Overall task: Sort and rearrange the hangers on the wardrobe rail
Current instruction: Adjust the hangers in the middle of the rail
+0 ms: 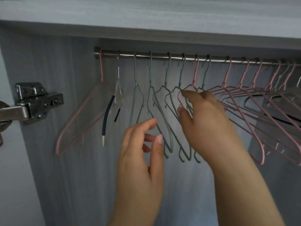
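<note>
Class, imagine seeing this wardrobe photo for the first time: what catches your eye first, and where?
Two bare hands fill the centre: the right hand reaches in among the green hangers mid-rail, the left hand hovers open just lower left. Above, a metal rail runs across, with pink hangers crowded toward its right end.

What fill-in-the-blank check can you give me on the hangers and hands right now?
1. The hanger at the rail's left end is ____ in colour.
2. The left hand holds ____.
3. The right hand touches hangers and is raised ____ than the left hand.
Missing words: pink; nothing; higher.
</note>
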`<state>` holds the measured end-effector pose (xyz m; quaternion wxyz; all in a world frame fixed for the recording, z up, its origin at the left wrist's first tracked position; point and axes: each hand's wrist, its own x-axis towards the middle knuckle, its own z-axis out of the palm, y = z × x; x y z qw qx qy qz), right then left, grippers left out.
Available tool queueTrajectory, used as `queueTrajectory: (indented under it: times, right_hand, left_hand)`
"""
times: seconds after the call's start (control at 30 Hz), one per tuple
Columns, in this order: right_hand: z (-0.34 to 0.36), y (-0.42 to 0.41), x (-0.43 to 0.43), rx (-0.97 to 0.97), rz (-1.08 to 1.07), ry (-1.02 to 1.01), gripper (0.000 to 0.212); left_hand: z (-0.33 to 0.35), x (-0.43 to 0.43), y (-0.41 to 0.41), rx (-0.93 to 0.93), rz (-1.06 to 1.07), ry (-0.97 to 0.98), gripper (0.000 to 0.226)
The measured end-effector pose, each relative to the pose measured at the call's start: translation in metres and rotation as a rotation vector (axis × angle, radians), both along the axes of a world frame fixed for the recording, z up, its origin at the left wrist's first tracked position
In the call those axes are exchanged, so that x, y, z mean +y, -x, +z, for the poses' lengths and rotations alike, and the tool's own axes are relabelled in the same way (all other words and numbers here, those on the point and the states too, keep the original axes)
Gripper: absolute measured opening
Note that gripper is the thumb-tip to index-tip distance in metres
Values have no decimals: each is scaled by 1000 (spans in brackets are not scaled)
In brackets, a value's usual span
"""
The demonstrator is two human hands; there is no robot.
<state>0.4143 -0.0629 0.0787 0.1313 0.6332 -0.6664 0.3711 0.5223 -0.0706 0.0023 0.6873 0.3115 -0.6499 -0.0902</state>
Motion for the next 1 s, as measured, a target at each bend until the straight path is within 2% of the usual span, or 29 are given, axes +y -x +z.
queueTrajectory:
  times: [0.1, 0.23, 0.27, 0.33, 0.43, 0.5, 0.53, 0.63, 0.7, 0.77, 0.83, 0.87, 0.93, 1.0]
  right_hand:
    - [1, 14, -8, -39, -65, -215, 37]
    - [-6, 15, -30, -89, -39, -414, 34]
    - [-7, 14, -35, -102, -25, -432, 32]
    - [-8, 15, -41, -114, -28, -455, 10]
    - [-9, 11, -45, -127, -20, -469, 29]
    - [-8, 8, -47, -136, 12, -482, 15]
    - [-9, 6, -47, -141, 31, -477, 9]
    - [-11, 2, -44, -159, 85, -434, 37]
    - [-13, 0, -43, -201, 117, -397, 42]
    - [-13, -2, -42, -222, 130, -400, 39]
    - [-16, 0, -41, -200, 147, -354, 23]
    - [-18, 2, -37, -175, 146, -317, 19]
    - [-20, 16, -28, -94, 96, -173, 30]
    - [-19, 36, -17, -11, 26, 11, 32]
  left_hand:
    - [6, 2, 15, -69, -128, -128, 24]
    - [4, -3, 27, -230, 17, -44, 34]
    - [3, -2, 27, -227, 58, -17, 34]
    - [3, 1, 29, -183, 83, 17, 32]
    - [4, 3, 30, -156, 100, 60, 28]
    - [4, 1, 30, -155, 98, 51, 26]
    - [4, -1, 30, -152, 94, 33, 26]
    - [2, -3, 29, -130, 68, -39, 26]
    - [0, -2, 30, -115, 63, -89, 28]
    - [0, -2, 31, -101, 59, -132, 31]
    - [0, -4, 32, -87, 53, -159, 32]
    - [-1, -5, 33, -77, 48, -168, 32]
    - [-2, -5, 37, -51, 43, -174, 31]
    - [0, -2, 44, -13, 3, -150, 29]
